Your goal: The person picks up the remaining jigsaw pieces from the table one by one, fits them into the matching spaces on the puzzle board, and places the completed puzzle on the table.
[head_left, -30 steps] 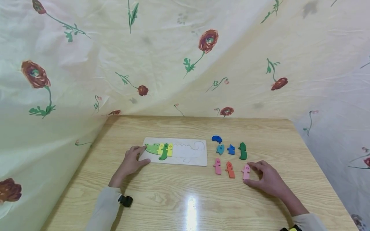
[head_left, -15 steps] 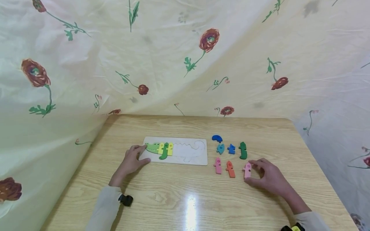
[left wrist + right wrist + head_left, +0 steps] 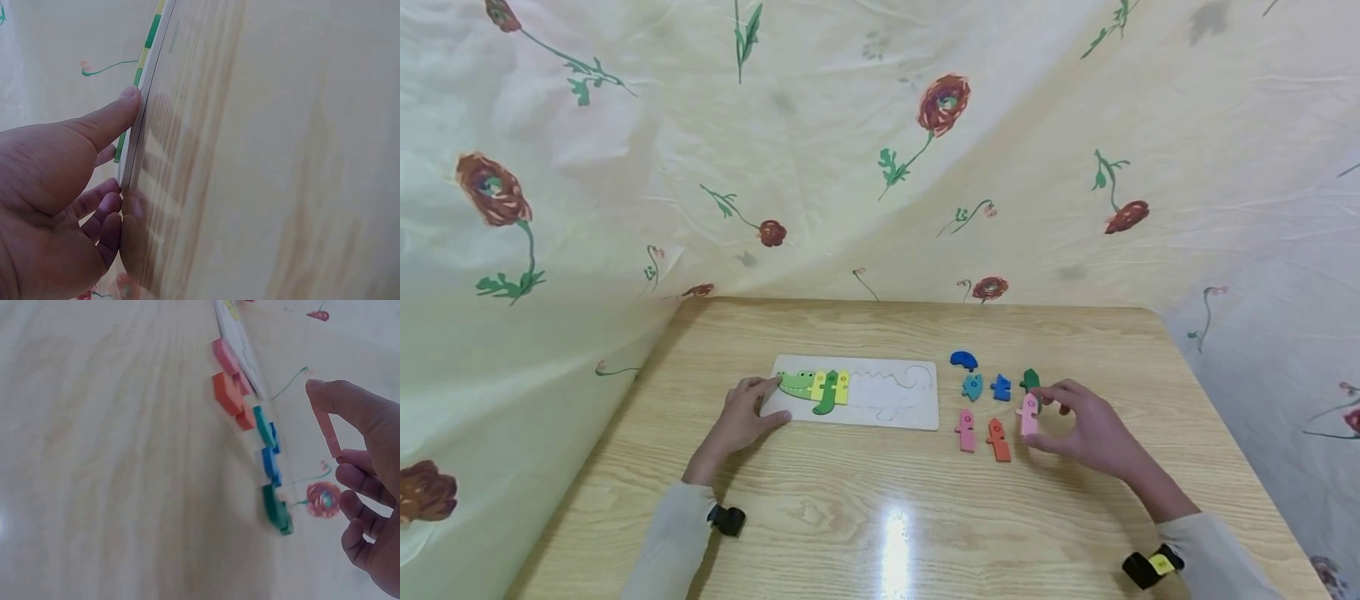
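Observation:
My left hand grips the left end of a white puzzle board, thumb at the near edge. Its index fingertip touches the green crocodile head. Beside the head, yellow and green body pieces sit in place; outlines show on the bare right part. In the left wrist view the thumb and curled fingers meet the board's edge. My right hand pinches a light pink puzzle piece between thumb and fingers. The right wrist view shows that piece edge-on, raised off the table.
Right of the board lie loose pieces: a pink one, an orange one, several blue ones, and a dark green one partly covered by the held piece. A flowered cloth hangs behind the wooden table.
My right hand has lifted the light pink piece from its spot and moved it up and left, over the dark green piece. The left hand has stayed on the board.

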`<state>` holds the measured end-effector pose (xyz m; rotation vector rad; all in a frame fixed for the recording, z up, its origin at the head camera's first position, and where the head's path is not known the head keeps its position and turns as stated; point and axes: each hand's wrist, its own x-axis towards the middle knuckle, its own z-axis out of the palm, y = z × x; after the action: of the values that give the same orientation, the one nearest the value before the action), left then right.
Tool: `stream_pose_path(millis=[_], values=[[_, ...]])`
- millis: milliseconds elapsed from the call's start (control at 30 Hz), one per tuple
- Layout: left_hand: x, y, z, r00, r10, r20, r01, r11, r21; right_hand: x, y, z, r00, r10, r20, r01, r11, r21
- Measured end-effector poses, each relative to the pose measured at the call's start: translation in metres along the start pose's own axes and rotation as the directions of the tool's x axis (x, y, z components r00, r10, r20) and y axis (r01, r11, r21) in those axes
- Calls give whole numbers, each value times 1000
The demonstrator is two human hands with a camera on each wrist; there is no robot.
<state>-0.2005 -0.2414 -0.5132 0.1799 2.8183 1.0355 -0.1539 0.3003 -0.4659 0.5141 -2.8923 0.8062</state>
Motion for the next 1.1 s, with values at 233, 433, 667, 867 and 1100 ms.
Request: stream_pose_path(millis=[233, 433, 667, 867, 1100], values=[[1, -3, 1, 1000, 16, -7, -16, 1000, 1, 18, -11, 0, 999, -49, 12, 49, 998, 29], [0, -2, 0, 1000, 12, -9, -12, 1000, -6, 34, -18, 4, 998, -70, 8, 69, 996, 56], [1, -4, 1, 1000, -4, -4, 4, 1000, -4, 53, -29, 10, 998, -49, 49, 46, 997, 66], [2, -4, 0, 1000, -9, 3, 9, 1000, -6, 71, -40, 17, 996, -72, 47, 68, 994, 89], [2, -4, 0, 1000, 6, -2, -6, 1000, 0, 90, -54, 30, 993, -88, 77, 76, 986, 148]])
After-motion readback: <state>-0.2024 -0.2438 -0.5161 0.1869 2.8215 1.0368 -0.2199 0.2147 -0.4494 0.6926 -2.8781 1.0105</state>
